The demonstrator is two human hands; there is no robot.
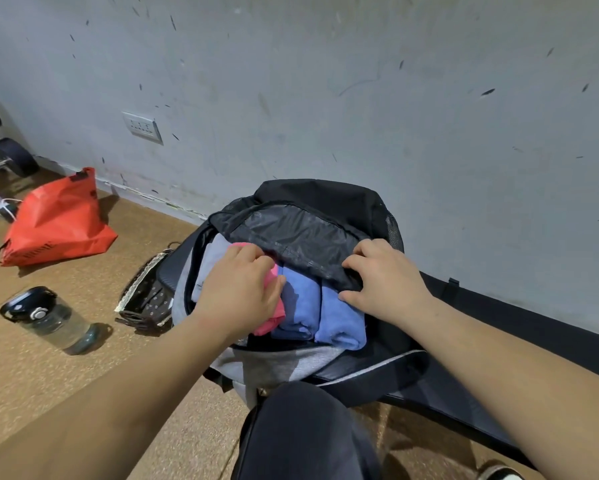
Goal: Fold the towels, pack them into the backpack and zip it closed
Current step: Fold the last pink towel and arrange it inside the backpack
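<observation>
A black and grey backpack point(311, 199) lies open on the floor against the wall. Inside it sit folded towels side by side: a pale grey one point(210, 261) at the left, a pink one point(273, 317) and two blue ones point(339, 323). My left hand point(242, 289) rests on the pink towel with its fingers curled over the top of it. My right hand point(384, 275) grips the edge of the black top flap point(291, 233), which hangs over the far ends of the blue towels.
A red bag point(59, 220) lies on the cork floor at the left. A clear water bottle point(48, 320) lies on its side near it. A dark patterned pouch point(145, 296) sits beside the backpack. A black mat point(519, 313) runs along the wall. My knee point(305, 434) is in front.
</observation>
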